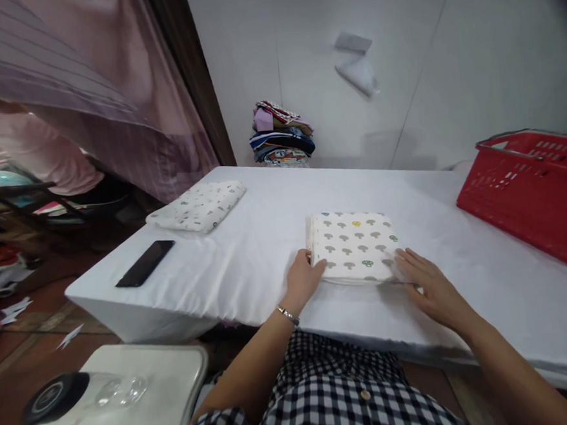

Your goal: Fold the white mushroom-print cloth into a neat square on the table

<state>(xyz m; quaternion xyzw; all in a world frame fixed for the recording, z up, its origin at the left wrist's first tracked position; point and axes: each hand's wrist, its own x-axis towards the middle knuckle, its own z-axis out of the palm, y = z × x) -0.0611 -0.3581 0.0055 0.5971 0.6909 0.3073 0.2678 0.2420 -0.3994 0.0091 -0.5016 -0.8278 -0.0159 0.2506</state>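
Note:
A folded white cloth [354, 245] printed with small grey, green and yellow tree shapes lies on the white table [266, 239] in front of me. My left hand [303, 277] rests at its near left corner, fingers curled onto the edge. My right hand [427, 283] lies flat at its near right corner, fingers stretched out and touching the cloth. A thin bracelet sits on my left wrist.
A second folded patterned cloth [198, 206] lies at the table's far left, with a black phone [145, 263] nearer the left edge. A red plastic basket [534, 192] stands at the right. Folded clothes [281, 135] are stacked against the wall. A small white stand [131, 398] is at lower left.

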